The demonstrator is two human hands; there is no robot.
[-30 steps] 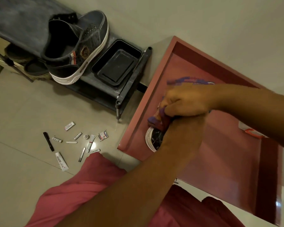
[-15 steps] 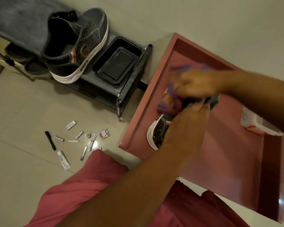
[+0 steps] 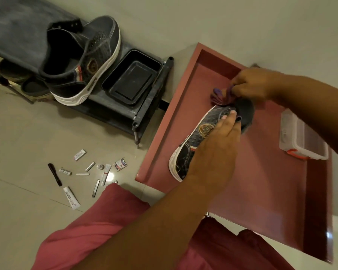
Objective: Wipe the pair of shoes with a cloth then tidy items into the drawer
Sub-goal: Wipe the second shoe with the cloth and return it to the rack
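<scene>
My left hand [image 3: 213, 152]: bare, no ring, no glove, no band at the wrist. Short, pale nails show on two fingertips [image 3: 232, 113].
My left forearm [image 3: 144, 227]: bare along its whole visible length, no sleeve and no watch.
My right hand [image 3: 250, 86]: bare, no ring or glove on the part that shows; its nails are out of sight.
My right forearm [image 3: 310, 106]: bare to the picture's edge, no sleeve or strap.
My clothing [image 3: 90, 227]: a loose garment of reddish-pink cloth over my lap and knees, plain, soft folds, no print, seam or button that I can make out.
</scene>
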